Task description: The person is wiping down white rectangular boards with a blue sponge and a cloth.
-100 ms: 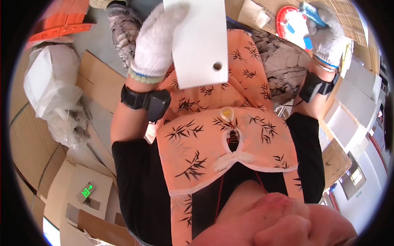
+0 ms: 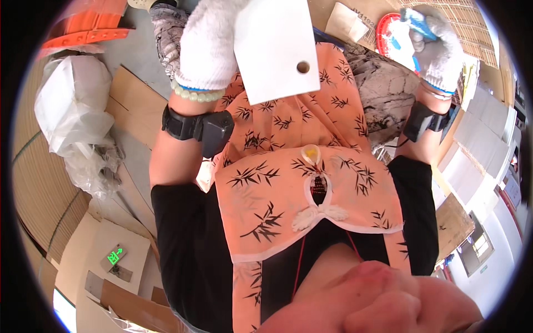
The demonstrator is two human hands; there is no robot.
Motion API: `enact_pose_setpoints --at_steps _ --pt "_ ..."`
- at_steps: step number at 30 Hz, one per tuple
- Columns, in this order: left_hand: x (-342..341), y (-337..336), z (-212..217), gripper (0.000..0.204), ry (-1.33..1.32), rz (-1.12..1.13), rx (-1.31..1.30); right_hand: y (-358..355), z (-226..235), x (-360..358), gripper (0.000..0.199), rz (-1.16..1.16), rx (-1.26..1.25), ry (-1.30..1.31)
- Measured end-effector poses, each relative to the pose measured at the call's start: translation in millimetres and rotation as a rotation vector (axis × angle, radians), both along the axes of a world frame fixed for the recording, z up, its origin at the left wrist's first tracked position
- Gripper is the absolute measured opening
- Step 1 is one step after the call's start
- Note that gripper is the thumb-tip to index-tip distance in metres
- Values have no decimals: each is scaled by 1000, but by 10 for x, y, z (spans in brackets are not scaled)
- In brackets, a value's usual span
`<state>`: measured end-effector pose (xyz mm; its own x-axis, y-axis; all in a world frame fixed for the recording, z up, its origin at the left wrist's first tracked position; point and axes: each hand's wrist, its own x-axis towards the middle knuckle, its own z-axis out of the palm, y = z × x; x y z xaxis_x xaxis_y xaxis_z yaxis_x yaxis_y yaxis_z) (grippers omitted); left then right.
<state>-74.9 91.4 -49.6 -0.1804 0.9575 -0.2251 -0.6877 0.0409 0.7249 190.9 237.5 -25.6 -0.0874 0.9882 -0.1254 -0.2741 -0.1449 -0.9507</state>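
My left hand (image 2: pixel 208 47), in a white knit glove, is closed on the left edge of a white board (image 2: pixel 275 55). The board has one round hole near its lower right corner and its top runs out of view. At the upper right, my right hand (image 2: pixel 441 55), gloved too, is closed around a light blue object (image 2: pixel 417 23), perhaps a tool handle; its kind I cannot make out. Just left of that hand stands a round red container (image 2: pixel 381 34) with something white and blue bits inside. The board hangs in front of my orange apron (image 2: pixel 333 119).
Clear plastic wrapping (image 2: pixel 83 122) lies at the left beside a cardboard sheet (image 2: pixel 133 100). An orange crate-like thing (image 2: pixel 89 25) stands at the upper left. Brown cardboard with a white piece (image 2: pixel 347 22) is beyond the board. Stacked light panels (image 2: pixel 480 122) fill the right side.
The white board has shifted right and slightly up, tilting a little, in my left hand. My right hand has hardly moved.
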Motion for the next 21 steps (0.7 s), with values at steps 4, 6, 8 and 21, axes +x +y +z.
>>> enact_pose_setpoints --at_steps 4,6,8,21 --pt "-9 117 95 39 -36 143 88 -48 -54 39 27 430 1 -91" --pt "32 142 219 38 -55 149 61 -140 -25 -62 28 417 17 -53" --pt "79 215 265 35 -82 143 65 -146 5 -92 29 430 2 47" --pt "410 407 223 43 57 -43 278 28 -130 -308 48 648 125 434"
